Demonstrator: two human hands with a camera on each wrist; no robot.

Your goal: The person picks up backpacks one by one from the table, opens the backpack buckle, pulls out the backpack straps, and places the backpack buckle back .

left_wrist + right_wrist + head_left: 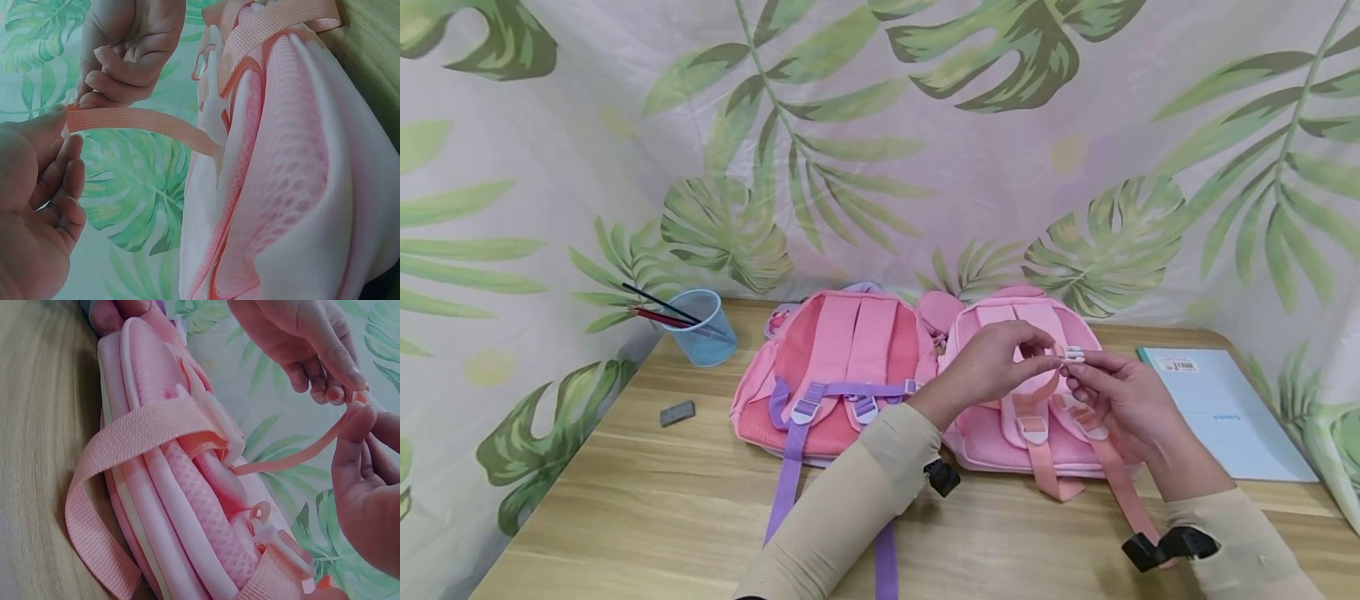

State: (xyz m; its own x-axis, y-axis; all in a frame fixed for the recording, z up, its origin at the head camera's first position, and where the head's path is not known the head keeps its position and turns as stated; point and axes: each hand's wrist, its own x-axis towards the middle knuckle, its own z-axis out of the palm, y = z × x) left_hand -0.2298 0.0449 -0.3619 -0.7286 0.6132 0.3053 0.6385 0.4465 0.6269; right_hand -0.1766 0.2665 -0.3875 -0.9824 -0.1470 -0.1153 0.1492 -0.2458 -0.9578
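Over the right-hand pink backpack (pixel 985 433), my two hands meet at a small white plastic buckle (pixel 1072 354). My left hand (pixel 996 362) pinches the peach webbing strap (pixel 137 120) right at the buckle, thumb against forefinger. From the other side, the thumb and forefinger of my right hand (pixel 1123 400) hold the buckle's pronged end. In the right wrist view the strap (pixel 300 461) runs up in a curve from the backpack to the fingertips, which partly hide the buckle. Loose peach shoulder straps (pixel 1120 483) hang over the backpack's front edge.
A second pink backpack (pixel 827 358) with purple straps (pixel 787 475) lies on the left, against the first. Further left are a blue mesh pen cup (pixel 707 333) with pencils and a grey eraser (pixel 677 413). A light blue notebook (pixel 1232 417) lies at the right.
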